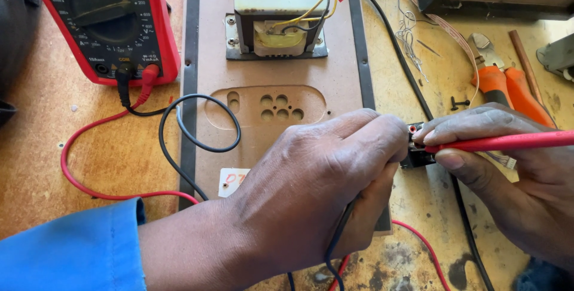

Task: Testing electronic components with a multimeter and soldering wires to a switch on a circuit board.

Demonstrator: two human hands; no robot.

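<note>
Lying across the whole view is a worn yellowish wooden workbench (72, 147), stained and scratched. On it rests a long brown fibreboard panel (269, 75) edged by dark strips, with an oval recess of small holes at its middle. Near the panel's far end is bolted a cream-capped transformer with yellow-taped windings (278, 13), yellow and grey wires rising from it. At the bench's far left stands a red-cased multimeter with a black dial (104, 19); a thin red lead wire (78, 177) and a thin black lead wire (200, 141) plug into its lower edge and loop over the bench toward the person.

The left hand (323, 189), coming from a blue sleeve (72, 249), is curled closed around the black lead, which trails out below the palm; its fingertips press against a small black component with a red-tipped socket (415, 150), held just off the panel's right edge. The right hand (508, 177) pinches a slim red probe handle (508, 141) between thumb and fingers, its tip set at that same component. Beyond the right hand lie orange-handled metal cutters (502, 78), and a small white paper label (232, 178) sits on the panel beside the left wrist.
</note>
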